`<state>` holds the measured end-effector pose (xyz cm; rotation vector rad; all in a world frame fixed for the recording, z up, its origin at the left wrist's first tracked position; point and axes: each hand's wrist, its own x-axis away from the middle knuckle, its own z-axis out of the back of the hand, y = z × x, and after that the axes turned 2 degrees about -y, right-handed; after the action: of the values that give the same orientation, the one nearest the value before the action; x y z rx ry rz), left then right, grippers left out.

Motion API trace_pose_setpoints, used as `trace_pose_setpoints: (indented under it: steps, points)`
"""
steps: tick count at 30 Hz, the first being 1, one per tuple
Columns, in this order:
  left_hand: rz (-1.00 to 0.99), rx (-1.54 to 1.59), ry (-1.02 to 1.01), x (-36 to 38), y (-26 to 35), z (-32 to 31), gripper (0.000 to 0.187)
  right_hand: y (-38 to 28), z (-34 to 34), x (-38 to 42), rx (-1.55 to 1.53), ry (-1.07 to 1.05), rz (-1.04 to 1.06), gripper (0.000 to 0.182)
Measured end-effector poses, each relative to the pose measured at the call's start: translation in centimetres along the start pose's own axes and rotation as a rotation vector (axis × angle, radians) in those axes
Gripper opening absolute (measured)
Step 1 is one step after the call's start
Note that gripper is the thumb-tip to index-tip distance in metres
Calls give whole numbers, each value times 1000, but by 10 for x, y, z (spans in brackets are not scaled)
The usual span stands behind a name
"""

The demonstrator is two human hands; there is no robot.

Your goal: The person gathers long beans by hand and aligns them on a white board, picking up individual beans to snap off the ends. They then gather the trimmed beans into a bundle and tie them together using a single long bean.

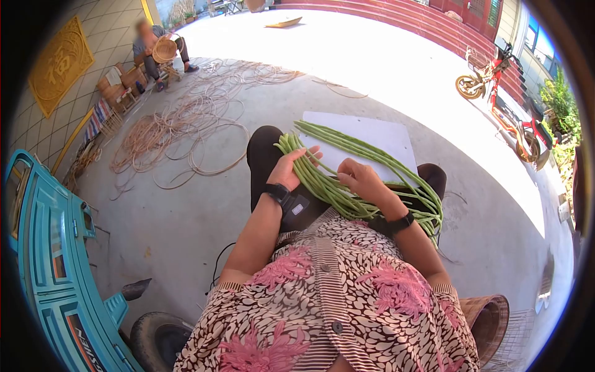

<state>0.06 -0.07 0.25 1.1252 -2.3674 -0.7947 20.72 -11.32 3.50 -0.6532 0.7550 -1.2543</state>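
Observation:
A bundle of long green beans lies across my lap, its near ends fanning out at the left. My left hand is wrapped round the left end of this bundle. Over the middle of the beans, my right hand has its fingers curled and pressed together; whatever is between the fingertips is too small to name. More long beans rest on a white board beyond my hands. The far ends of the beans bend down by my right wrist.
Loose coils of cane strips cover the ground at the left. A seated person holds a woven basket. A teal vehicle stands at the left, a red motorcycle at the right, and a wicker basket near my right side.

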Motion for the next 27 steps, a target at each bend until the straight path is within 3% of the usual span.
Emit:
trace_pose_setpoints:
  steps: [7, 13, 20, 23, 26, 27]
  points:
    - [-32, -23, 103, 0, -2, -3, 29, -4, 3, 9, 63, -18, 65, 18]
    - [30, 2, 67, 2, 0, -4, 29, -8, 5, 14, 84, -49, 55, 19]
    - [55, 24, -5, -4, 1, 7, 18, -14, 7, 17, 189, -185, -23, 19]
    - [4, 41, -51, -9, -3, 13, 14, -13, 10, 13, 220, -99, 5, 22]
    - [-1, 5, -45, -6, -2, 9, 13, 10, 10, -2, 409, 290, 114, 25]
    - [4, -1, -45, -6, -2, 10, 13, 17, 10, -7, 480, 316, 88, 26]
